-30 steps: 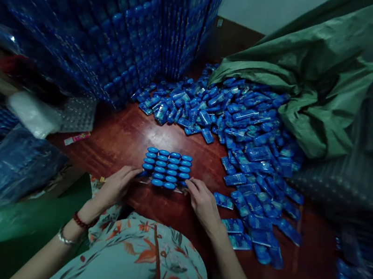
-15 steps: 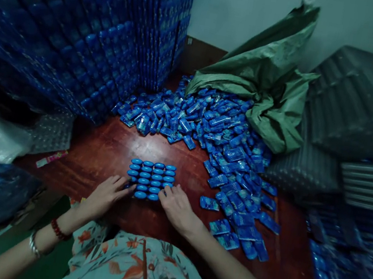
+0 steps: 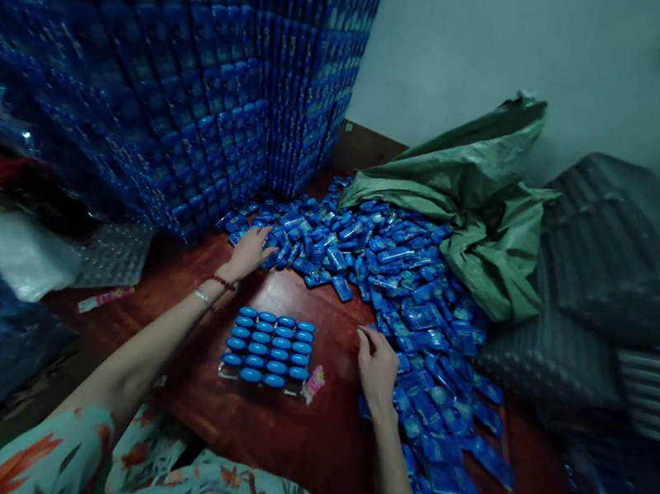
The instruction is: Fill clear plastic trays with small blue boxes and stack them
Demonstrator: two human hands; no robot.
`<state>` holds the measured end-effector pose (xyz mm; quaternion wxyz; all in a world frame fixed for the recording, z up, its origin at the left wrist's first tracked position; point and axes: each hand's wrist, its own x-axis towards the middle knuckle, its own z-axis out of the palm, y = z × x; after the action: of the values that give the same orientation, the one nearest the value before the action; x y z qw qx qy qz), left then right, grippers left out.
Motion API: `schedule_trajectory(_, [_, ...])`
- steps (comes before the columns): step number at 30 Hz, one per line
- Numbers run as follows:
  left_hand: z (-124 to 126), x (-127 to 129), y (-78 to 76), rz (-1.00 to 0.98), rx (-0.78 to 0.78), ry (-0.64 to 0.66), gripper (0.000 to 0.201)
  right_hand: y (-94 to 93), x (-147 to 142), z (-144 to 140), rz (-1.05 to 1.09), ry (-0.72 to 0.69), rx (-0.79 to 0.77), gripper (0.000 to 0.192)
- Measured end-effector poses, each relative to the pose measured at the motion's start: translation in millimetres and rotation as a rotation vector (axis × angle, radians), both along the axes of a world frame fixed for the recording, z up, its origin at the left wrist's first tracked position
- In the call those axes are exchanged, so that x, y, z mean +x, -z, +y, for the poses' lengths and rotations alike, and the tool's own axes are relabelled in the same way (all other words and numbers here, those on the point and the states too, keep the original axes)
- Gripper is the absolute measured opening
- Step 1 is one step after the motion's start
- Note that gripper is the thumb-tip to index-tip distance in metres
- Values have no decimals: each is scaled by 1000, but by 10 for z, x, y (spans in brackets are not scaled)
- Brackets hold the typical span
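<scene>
On the red-brown tabletop (image 3: 184,378), a clear tray (image 3: 227,374) holds rows of glossy blue oval pieces (image 3: 261,338). Their exact kind cannot be made out. My left hand (image 3: 250,253) reaches past the tray to the near left edge of a heap of small blue printed packets (image 3: 334,258). Its thumb stands apart from the fingers, and the fingertips overlap the packets. To the tray's right, my right hand (image 3: 378,365) hovers by the heap with loosely bent, parted fingers. Nothing shows in it, and it partly covers a few packets.
A pink-and-white slip (image 3: 314,384) lies right of the tray, another slip (image 3: 107,299) further left. Tall stacks of blue filled packs (image 3: 204,93) rise back left. A green sack (image 3: 469,194) drapes over the heap; grey stacked trays (image 3: 617,251) stand at right.
Both hands have left the tray's near corners. My left hand moved forward to the heap, my right hand moved right. The pink-and-white slip beside the tray now shows. The view has shifted.
</scene>
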<state>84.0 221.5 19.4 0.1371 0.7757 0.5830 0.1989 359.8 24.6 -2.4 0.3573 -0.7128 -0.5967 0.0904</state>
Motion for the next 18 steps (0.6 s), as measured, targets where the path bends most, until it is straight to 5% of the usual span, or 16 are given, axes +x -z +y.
schedule_trajectory(3, [247, 148, 39, 31, -63, 30, 39, -75, -65, 377, -71, -156, -72, 30])
schedule_trajectory(6, [152, 150, 139, 24, -71, 89, 31, -188, -316, 820, -334, -277, -182, 30])
schedule_trajectory(12, [-513, -277, 344, -88, -6, 78, 30, -294, -760, 1495, -569, -375, -322, 29])
schedule_trajectory(18, [-1298, -844, 526, -350, -103, -199, 35, -304, -829, 1270, -621, -414, -413, 29])
